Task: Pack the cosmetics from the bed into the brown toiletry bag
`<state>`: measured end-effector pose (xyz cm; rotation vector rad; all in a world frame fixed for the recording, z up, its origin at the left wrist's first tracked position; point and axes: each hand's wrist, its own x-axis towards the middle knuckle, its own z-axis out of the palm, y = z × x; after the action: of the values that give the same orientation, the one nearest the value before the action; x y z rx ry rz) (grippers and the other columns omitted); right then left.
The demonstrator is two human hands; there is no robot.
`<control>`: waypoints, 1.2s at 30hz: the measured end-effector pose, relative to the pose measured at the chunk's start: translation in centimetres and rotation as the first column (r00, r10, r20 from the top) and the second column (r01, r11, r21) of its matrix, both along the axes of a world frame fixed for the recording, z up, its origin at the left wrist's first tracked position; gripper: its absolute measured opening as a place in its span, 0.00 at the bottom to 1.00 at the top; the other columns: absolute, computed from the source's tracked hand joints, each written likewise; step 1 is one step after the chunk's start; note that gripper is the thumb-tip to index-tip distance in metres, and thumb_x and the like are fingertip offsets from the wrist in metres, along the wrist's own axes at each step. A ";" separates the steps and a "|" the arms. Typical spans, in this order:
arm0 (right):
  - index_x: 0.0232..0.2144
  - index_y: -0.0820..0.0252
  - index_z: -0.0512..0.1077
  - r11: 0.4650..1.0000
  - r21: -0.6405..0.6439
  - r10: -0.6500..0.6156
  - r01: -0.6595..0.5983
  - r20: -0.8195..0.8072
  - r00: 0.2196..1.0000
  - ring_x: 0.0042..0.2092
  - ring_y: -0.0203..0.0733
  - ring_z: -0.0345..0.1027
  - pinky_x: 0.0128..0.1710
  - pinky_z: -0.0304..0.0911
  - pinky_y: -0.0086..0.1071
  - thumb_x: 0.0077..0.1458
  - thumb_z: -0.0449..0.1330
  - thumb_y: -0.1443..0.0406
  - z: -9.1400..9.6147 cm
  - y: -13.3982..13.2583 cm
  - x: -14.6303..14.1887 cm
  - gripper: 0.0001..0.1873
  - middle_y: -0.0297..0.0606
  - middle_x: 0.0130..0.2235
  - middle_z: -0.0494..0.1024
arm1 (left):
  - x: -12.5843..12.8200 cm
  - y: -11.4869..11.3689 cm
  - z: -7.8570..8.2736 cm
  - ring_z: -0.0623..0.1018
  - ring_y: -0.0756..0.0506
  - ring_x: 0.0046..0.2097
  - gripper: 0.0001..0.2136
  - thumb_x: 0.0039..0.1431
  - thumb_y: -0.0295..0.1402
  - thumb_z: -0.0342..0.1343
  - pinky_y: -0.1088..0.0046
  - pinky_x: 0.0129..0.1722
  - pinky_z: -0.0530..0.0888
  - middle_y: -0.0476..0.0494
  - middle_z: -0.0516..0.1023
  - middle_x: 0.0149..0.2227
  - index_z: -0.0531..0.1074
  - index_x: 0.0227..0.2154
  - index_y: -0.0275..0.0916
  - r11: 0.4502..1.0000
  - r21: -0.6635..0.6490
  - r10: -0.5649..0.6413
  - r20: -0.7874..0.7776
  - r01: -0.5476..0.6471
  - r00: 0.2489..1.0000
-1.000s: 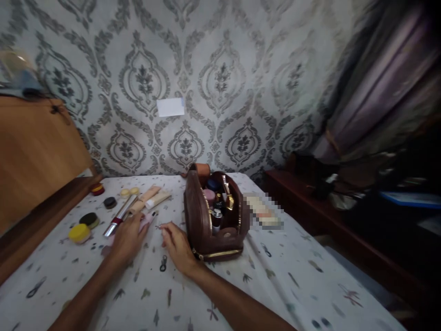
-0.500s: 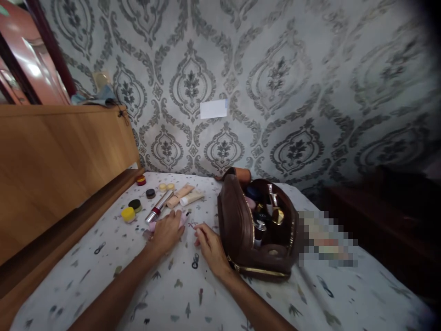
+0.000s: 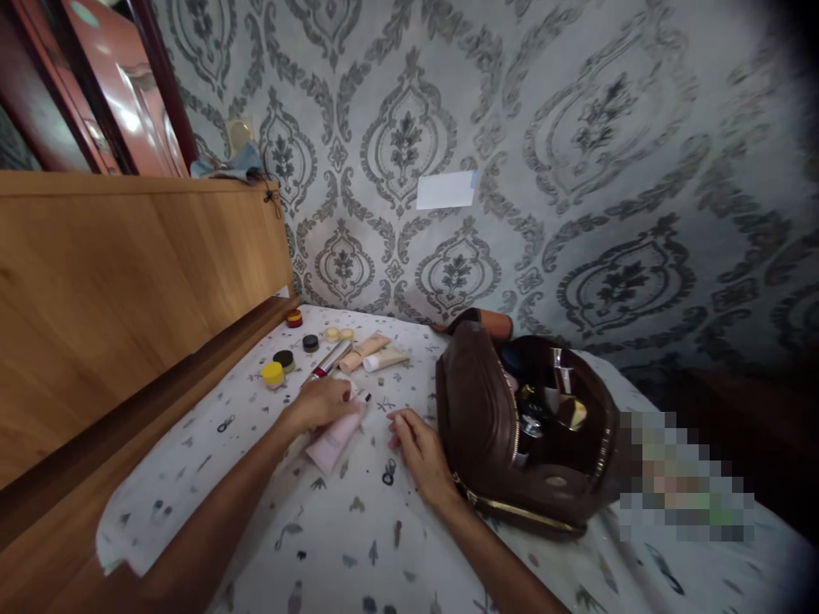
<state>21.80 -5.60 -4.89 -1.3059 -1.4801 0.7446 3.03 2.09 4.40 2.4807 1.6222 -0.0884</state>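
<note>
My left hand is closed at the upper side of a pale pink squeeze tube, its bent fingers over the tube's edge. The tube slants on the patterned sheet, a small dark tip at its far end. Just beyond that hand lies a silver tube with a red band; its near end is partly covered. My right hand rests on the sheet left of the brown bag, fingers loosely bent and holding nothing. Inside the unzipped bag are several bottles and a gold-capped item.
A peach tube and a white tube lie farther back. Several small jars stand to the left, among them a yellow one and a black-lidded one. A wooden board borders the left; a patterned wall rises behind.
The view has swung left, shifting the scene rightward. The pink tube, mostly under my left hand before, has turned and now shows nearer me. My right hand has stayed beside the bag.
</note>
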 end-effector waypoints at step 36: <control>0.35 0.59 0.72 0.999 -0.045 -0.004 0.005 0.016 1.000 0.26 0.42 0.66 0.27 0.59 0.32 0.61 0.46 0.46 -0.3 0.2 0.1 0.27 0.35 0.23 0.73 | -3.7 1.4 0.7 0.79 0.41 0.42 0.12 0.52 0.44 0.59 0.72 0.32 0.69 0.45 0.82 0.39 0.76 0.34 0.42 0.996 -0.075 -0.047 -0.124 0.038 0.991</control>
<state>21.87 -5.36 -5.23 -1.3509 -1.4804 0.7700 -0.63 3.51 5.08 2.5001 1.5832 -0.3095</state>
